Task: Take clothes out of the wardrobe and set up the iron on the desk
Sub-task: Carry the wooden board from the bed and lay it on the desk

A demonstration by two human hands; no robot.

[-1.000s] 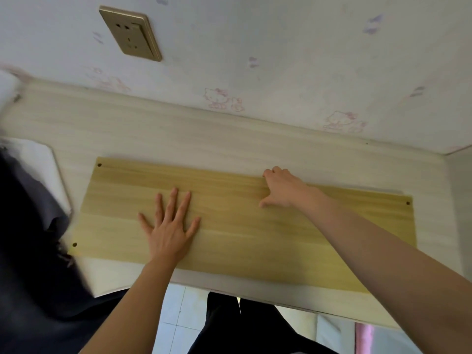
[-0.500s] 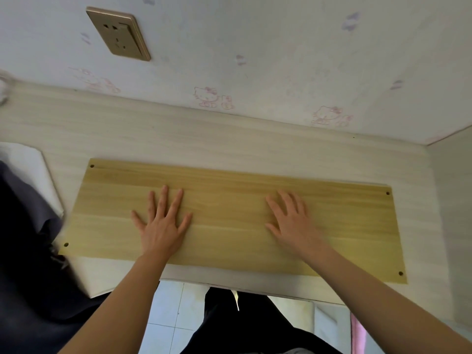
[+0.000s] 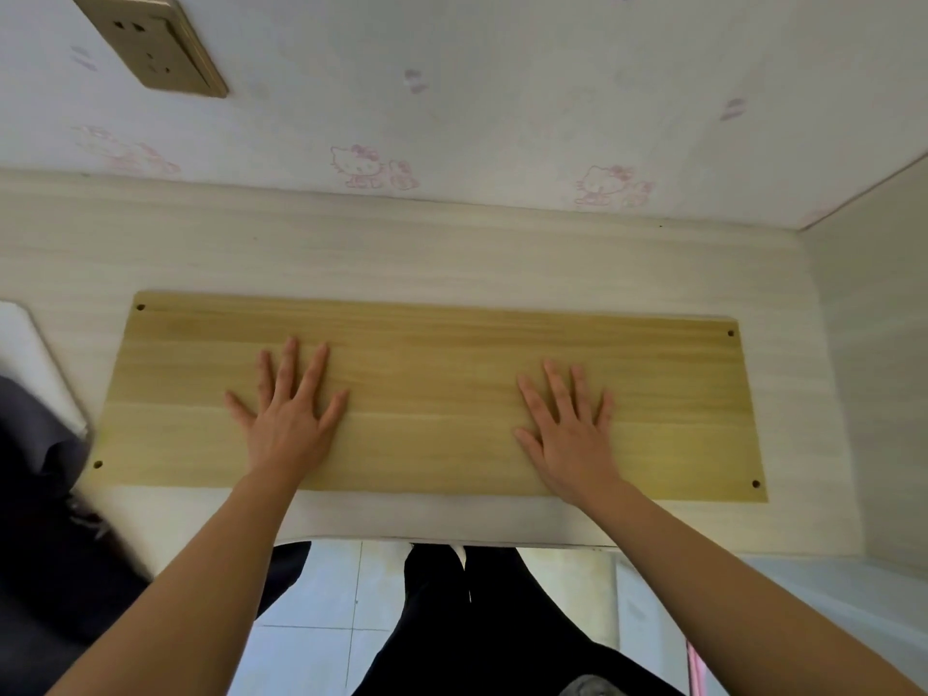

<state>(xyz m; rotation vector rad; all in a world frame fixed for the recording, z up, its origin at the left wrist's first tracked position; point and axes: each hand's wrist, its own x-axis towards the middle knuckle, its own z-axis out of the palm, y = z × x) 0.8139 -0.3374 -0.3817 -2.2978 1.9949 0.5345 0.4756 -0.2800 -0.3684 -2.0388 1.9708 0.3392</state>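
At the far left edge, a dark grey-blue cloth hangs over the corner of the pale wood-grain surface, and a white flat thing lies under it; what it is cannot be told. On the wall above sits a gold-coloured rectangular wall socket. A long yellow-brown wooden board with a small hole near each corner lies flat on the surface, close to the front edge. The left hand rests palm down on the left half of the board, with straight, spread fingers, holding nothing. The right hand lies the same way on the right half, flat and wide, also holding nothing. At the right a pale side panel stands against the surface. No iron is visible in this view.
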